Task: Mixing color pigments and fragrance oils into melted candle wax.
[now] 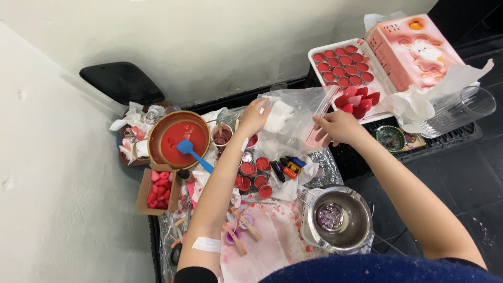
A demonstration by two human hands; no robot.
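Item: clear plastic bag [298, 112], held up above the middle of the desk [335, 167]; white wadding [277, 116] is seen inside it.

Left hand [254, 116]: closed on the bag's left edge, fingers pinched over the plastic. A white strip [206, 244] is stuck across the forearm.

Right hand [338, 127]: closed on the bag's right side, fingers curled into the plastic.

Below the bag: small round cups of red wax [254, 175], set close together, with coloured crayons [288, 166] just beside them.

Left of the bag: a round bowl [178, 137] of red liquid, with a blue spatula [191, 152] resting in it; near it, a cardboard box [157, 189] of pink and red heart shapes.

Near edge: a metal pot [340, 220], with wooden sticks [241, 230] lying on stained paper to its left.

Far right: a white tray [343, 65] of filled red cups, touched by a pink box [414, 50]; a clear ribbed jug [458, 112] lies on its side.
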